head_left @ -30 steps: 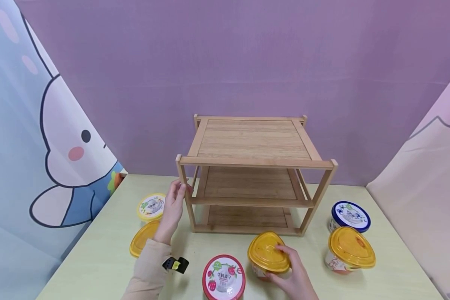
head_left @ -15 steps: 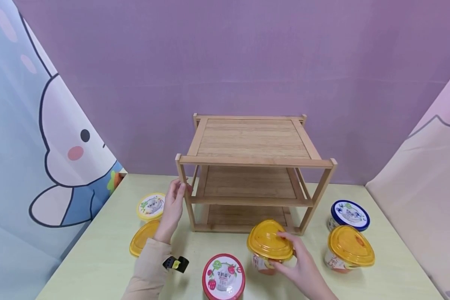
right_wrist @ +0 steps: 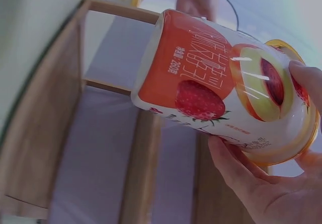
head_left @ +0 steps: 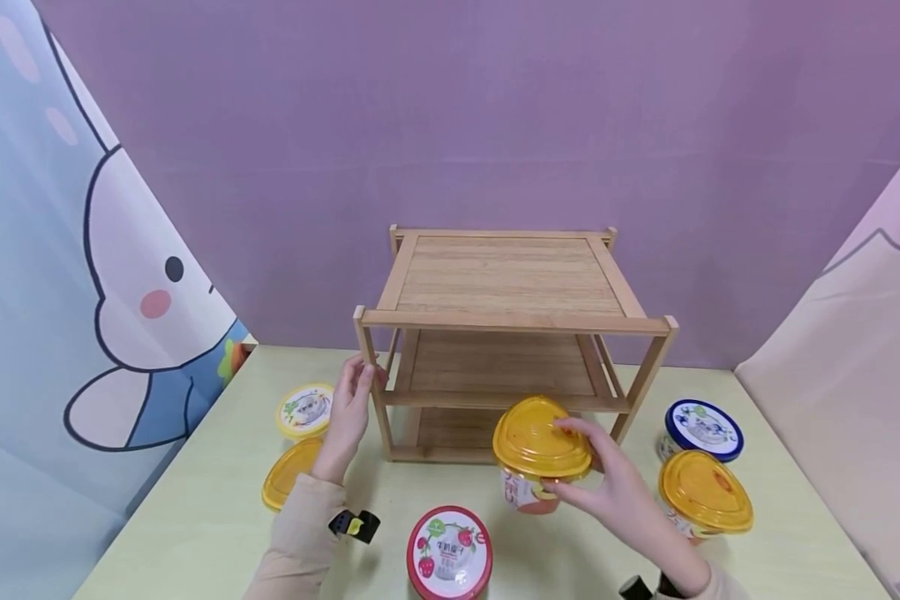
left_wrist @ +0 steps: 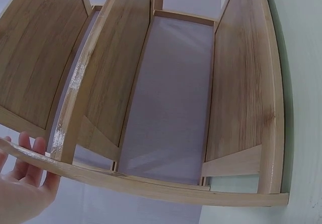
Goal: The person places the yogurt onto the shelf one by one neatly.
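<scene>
Yellow lid up top, the peach-and-strawberry cup is sitting upright in my right hand, and I'm gripping it from its right side between thumb and fingers. It's hovering just in front of the three-tier wooden shelf, so the tiers are lying beyond it, while my left hand, farther from the cup, is holding the left front post.
</scene>
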{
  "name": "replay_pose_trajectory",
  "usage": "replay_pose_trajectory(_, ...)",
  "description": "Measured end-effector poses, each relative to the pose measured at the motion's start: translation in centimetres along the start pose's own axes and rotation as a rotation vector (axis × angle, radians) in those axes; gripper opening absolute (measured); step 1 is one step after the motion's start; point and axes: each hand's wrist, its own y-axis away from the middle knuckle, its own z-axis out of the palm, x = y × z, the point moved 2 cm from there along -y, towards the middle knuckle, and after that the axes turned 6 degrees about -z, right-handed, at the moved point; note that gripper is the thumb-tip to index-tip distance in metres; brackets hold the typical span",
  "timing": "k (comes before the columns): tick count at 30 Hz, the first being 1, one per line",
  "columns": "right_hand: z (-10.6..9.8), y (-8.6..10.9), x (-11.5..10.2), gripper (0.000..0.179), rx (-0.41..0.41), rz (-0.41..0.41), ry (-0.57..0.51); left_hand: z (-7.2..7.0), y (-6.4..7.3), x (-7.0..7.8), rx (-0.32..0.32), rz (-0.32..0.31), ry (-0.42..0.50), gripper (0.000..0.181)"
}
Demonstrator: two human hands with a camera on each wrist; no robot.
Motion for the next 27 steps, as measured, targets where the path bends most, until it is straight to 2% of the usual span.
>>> replay_pose_trajectory(6,-1.2,-1.9,-0.8,0.062,-0.038,-0.058,-0.072,0.2,-0.1,-0.1,0.001,0.055,0.009,0.030)
replay_pose_trajectory(10,-1.9,-3.3,-1.5,0.063,-0.053,-0.098,-0.078,0.2,-0.1,-0.1,0.005,0.065,0.007,0.029)
replay_pose_trajectory(17,-2.9,-5.6,-3.0,0.061,-0.086,-0.111,-0.078,0.1,-0.2,-0.2,0.008,0.080,0.006,0.028)
replay_pose_trajectory(27,-4.2,-8.5,-5.4,0.059,-0.137,-0.138,-0.140,0.2,-0.2,-0.3,0.014,0.114,0.012,0.027)
